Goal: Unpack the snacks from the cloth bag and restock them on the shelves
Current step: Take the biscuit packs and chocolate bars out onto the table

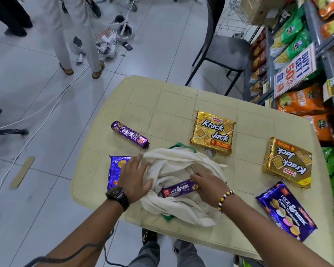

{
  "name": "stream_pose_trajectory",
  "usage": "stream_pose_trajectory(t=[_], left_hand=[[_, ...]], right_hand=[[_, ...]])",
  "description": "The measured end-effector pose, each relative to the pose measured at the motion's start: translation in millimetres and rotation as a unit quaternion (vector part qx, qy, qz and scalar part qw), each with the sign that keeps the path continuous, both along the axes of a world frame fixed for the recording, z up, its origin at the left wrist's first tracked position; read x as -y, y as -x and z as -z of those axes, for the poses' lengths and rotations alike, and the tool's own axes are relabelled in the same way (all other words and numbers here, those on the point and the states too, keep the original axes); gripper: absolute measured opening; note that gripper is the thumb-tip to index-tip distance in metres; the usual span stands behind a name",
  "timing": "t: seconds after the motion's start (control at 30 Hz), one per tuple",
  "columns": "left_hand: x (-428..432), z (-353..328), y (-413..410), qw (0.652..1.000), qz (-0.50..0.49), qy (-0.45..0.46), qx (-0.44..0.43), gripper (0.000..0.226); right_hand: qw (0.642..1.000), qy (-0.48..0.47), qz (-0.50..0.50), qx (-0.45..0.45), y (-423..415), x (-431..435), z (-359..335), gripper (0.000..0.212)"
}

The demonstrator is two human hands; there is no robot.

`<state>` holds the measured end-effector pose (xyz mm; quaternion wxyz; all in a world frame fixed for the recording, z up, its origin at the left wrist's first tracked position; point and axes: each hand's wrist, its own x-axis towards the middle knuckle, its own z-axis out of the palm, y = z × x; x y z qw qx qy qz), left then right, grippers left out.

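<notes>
A cream cloth bag (174, 162) lies open on the beige table (162, 105). My left hand (136, 176) grips the bag's left edge and holds it open. Inside the bag, my right hand (206, 185) grips a purple Hide & Seek roll (176, 190). Around the bag lie a purple roll (129, 134), a purple pack (115, 170) partly hidden under my left hand, two gold Krack Jack packs (213, 132) (287, 162), and a purple Hide & Seek cream pack (286, 211).
Shelves (316, 47) full of orange and green snack bags stand along the right, with a sale sign (295, 70). A black chair (226, 47) stands beyond the table. People's legs (79, 41), cables and devices cover the floor to the left.
</notes>
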<state>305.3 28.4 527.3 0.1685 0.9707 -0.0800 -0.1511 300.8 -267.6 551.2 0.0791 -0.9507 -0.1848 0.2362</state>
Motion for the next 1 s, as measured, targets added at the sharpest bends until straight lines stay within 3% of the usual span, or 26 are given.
stream_pose_trajectory(t=[0.13, 0.3, 0.53, 0.77, 1.0], left_hand=[[18.8, 14.1, -0.6, 0.999, 0.024, -0.043, -0.003, 0.078], [31.9, 32.6, -11.8, 0.995, 0.043, -0.087, -0.004, 0.088], [57.6, 34.1, -27.4, 0.993, 0.072, -0.087, 0.016, 0.091], [76.5, 30.6, -42.8, 0.987, 0.092, -0.121, 0.057, 0.085], [78.1, 14.2, -40.1, 0.978, 0.101, -0.153, 0.103, 0.079]], right_hand=[[0.996, -0.054, 0.054, 0.034, 20.8, 16.8, -18.6, 0.04], [0.955, -0.167, 0.235, 0.072, 34.9, 71.8, -48.3, 0.049], [0.833, -0.213, 0.491, 0.139, 18.7, 155.2, -55.9, 0.049], [0.718, -0.257, 0.628, 0.155, -36.1, 196.3, -18.3, 0.036], [0.657, -0.226, 0.711, 0.111, -81.4, 199.6, 47.1, 0.034]])
